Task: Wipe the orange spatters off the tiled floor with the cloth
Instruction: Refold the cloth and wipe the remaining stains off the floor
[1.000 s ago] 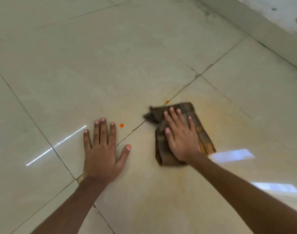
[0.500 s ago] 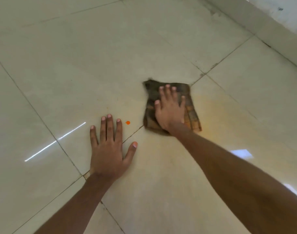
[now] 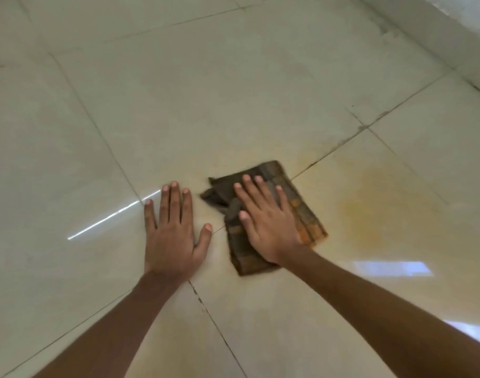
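Item 1: cloth (image 3: 305, 219), brown check with orange staining, folded flat on the tiled floor (image 3: 206, 91), just at 3 o'clock of the left hand. It straddles a grout line. The long axis runs roughly from 11 o'clock to 5 o'clock; a crumpled corner points to 9 o'clock.

Item 2: right hand (image 3: 269, 225), palm down on the cloth, fingers pointing to 11 o'clock. Grip: fingers straight and spread, pressing flat, curled round nothing.

Item 3: left hand (image 3: 170, 236), palm flat on bare tile, apart from the cloth, fingers pointing to 12 o'clock. Grip: apart, holding nothing.

Item 4: pale yellow-orange smear (image 3: 369, 214) on the tile at 3 o'clock of the cloth.

Item 5: white light streak (image 3: 110, 216) on the floor at 9 o'clock of the left hand.
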